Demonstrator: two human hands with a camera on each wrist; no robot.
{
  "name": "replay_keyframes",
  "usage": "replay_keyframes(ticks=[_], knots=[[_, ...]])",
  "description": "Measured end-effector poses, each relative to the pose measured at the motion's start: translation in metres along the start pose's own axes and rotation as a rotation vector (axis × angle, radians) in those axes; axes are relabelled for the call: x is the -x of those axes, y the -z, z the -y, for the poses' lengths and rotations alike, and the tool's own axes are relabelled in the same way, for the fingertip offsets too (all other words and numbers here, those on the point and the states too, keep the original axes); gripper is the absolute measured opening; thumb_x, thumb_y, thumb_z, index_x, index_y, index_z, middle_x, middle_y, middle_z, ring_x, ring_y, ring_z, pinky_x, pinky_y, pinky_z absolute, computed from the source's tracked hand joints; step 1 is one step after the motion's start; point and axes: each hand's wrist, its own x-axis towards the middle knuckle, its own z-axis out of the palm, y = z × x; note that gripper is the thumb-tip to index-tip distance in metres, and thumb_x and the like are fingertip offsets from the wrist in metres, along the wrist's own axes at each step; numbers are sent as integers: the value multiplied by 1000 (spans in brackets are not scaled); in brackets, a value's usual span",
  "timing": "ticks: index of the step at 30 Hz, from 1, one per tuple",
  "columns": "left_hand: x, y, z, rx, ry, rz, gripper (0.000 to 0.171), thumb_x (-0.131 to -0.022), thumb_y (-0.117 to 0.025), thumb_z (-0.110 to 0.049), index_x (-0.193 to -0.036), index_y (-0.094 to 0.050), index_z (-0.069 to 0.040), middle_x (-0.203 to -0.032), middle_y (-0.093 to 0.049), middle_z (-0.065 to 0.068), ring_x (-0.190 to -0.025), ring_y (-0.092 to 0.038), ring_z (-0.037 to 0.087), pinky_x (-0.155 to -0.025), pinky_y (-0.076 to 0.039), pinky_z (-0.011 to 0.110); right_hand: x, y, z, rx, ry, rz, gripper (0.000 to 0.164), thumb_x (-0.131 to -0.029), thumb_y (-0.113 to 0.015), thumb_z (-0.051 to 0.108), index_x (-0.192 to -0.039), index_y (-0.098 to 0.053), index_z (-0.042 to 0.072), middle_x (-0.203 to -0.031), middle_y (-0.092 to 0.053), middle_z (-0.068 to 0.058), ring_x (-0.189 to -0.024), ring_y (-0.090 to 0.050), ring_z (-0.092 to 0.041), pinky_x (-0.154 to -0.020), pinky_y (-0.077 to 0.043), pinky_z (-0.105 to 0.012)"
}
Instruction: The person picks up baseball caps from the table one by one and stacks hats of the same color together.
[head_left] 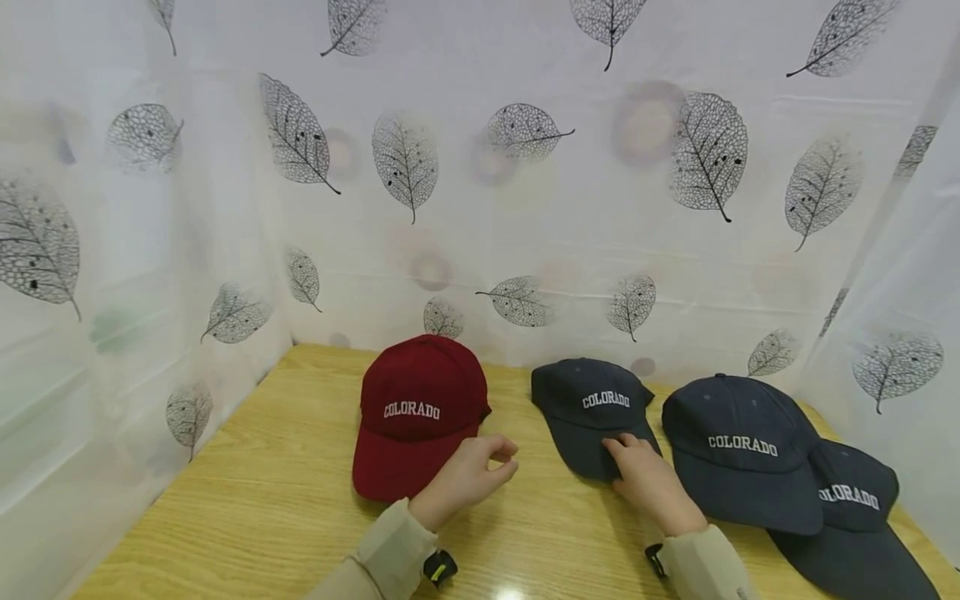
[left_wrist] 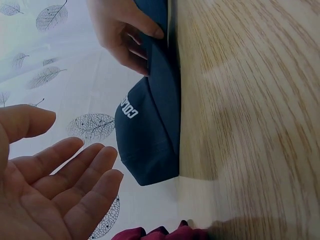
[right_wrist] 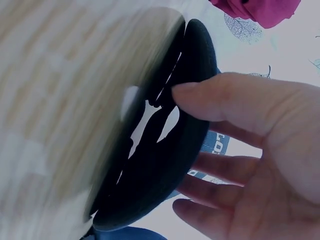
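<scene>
A navy baseball cap (head_left: pixel 585 379) with white COLORADO lettering lies on the table, its brim toward me. My right hand (head_left: pixel 648 479) pinches the front of that brim. In the right wrist view the thumb (right_wrist: pixel 200 100) is under the brim (right_wrist: pixel 200 55) and the other fingers are on its upper side. To the left, my left hand (head_left: pixel 468 475) hovers with relaxed fingers (left_wrist: pixel 95 195) and holds nothing. It overlaps the brim edge of a red COLORADO cap (head_left: pixel 423 375) in the head view.
Two more navy COLORADO caps sit at the right; the nearer cap (head_left: pixel 738 417) partly covers the outer one (head_left: pixel 858 467). A pale wood table (head_left: pixel 277 475) carries everything. White leaf-print curtains (head_left: pixel 465 242) close off the back and both sides.
</scene>
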Motion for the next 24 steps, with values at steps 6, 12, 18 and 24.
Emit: replay_keyframes(ticks=[6,12,18,24], knots=[[0,0,0,1,11,0,27,-87,-57,-21,-104,-60,-1,-105,-61,12,-94,-57,20,-80,-45,32,2,2,3,45,35,-68,43,-75,-62,5,-117,-54,-2,-116,-51,-28,-106,-48,-44,-83,-41,-50],[0,1,-1,19,12,-8,26,-87,-56,-19,-106,-58,-1,-105,-60,14,-93,-58,21,-79,-45,31,3,5,6,125,68,-236,36,-76,-62,5,-111,-58,-2,-110,-57,-25,-102,-53,-38,-81,-44,-47],[1,4,-1,40,11,-6,27,-88,-55,-21,-108,-57,-2,-107,-59,13,-94,-57,21,-80,-45,31,3,6,9,178,84,-451,27,-75,-63,0,-102,-62,-2,-101,-62,-19,-92,-58,-32,-70,-48,-40],[1,8,-1,37,1,-21,28,-88,-55,-21,-109,-57,-2,-107,-59,12,-94,-57,21,-82,-45,35,3,7,6,178,177,-681,24,-72,-63,-4,-96,-64,-4,-93,-63,-18,-82,-61,-30,-63,-49,-37]])
